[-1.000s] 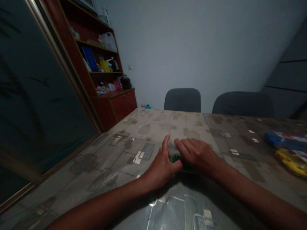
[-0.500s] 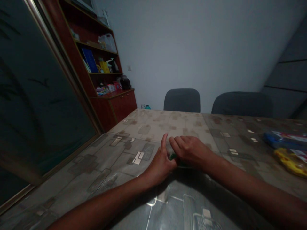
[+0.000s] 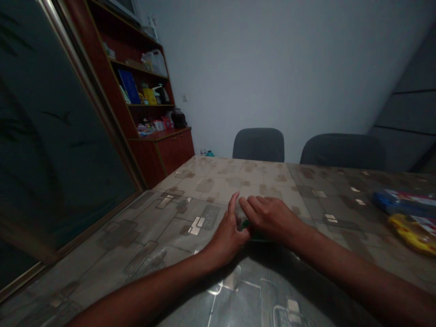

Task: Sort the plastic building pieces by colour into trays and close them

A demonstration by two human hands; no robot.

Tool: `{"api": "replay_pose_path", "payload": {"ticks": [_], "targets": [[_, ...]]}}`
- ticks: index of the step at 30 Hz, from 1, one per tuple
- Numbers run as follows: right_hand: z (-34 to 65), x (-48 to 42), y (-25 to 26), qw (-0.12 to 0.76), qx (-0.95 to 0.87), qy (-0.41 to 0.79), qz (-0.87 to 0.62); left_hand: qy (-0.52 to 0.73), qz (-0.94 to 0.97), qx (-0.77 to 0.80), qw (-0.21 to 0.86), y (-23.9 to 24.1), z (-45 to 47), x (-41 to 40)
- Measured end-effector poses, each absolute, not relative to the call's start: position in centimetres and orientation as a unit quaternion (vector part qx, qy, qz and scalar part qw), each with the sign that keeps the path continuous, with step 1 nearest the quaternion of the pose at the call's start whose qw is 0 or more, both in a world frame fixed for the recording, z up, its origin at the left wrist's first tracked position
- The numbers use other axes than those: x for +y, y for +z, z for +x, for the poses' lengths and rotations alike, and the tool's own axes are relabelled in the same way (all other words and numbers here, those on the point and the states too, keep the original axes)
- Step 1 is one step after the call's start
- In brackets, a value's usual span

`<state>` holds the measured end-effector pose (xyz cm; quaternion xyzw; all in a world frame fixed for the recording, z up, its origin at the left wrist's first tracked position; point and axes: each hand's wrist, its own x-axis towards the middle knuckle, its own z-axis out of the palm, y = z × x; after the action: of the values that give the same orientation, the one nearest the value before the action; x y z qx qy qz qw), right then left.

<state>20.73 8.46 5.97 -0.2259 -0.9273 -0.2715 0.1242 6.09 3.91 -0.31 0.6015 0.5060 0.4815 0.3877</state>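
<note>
A small dark green thing (image 3: 245, 225) lies on the patterned table (image 3: 190, 200), mostly hidden under my hands. My right hand (image 3: 270, 218) lies over it, palm down, fingers pointing left and pressed on it. My left hand (image 3: 228, 234) rests beside it, thumb against the green thing and forefinger raised next to the right fingertips. A bit of clear wrapping seems to show between the fingertips, too dim to be sure.
Two grey chairs (image 3: 258, 144) stand at the table's far side. A blue packet (image 3: 403, 200) and a yellow packet (image 3: 413, 231) lie at the right. A red-brown shelf unit (image 3: 150, 113) with clutter stands at the back left, a dark glass panel (image 3: 51, 136) along the left.
My right hand has slid left over the green thing, covering more of it, and its fingertips now meet my left forefinger. My left hand has barely moved.
</note>
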Motion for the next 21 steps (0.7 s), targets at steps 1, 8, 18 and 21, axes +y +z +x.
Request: {"api": "replay_pose_path", "payload": {"ticks": [1,8,18,21], "targets": [[21.0,8.5,5.8,0.134,-0.928,-0.272,-0.215,0.480,0.598,0.510,0.390,-0.3,6.0,3.7],[26.1,8.8,3.9,0.260,-0.912,-0.273,-0.159,0.462,0.592,0.527,0.399,-0.5,5.2,2.9],[26.8,8.5,2.6,0.334,-0.880,-0.303,-0.151,0.459,0.627,0.486,0.399,-1.5,4.7,2.5],[27.0,8.4,2.8,0.321,-0.885,-0.302,-0.150,0.471,0.625,0.475,0.403,-1.4,4.6,2.6]]}}
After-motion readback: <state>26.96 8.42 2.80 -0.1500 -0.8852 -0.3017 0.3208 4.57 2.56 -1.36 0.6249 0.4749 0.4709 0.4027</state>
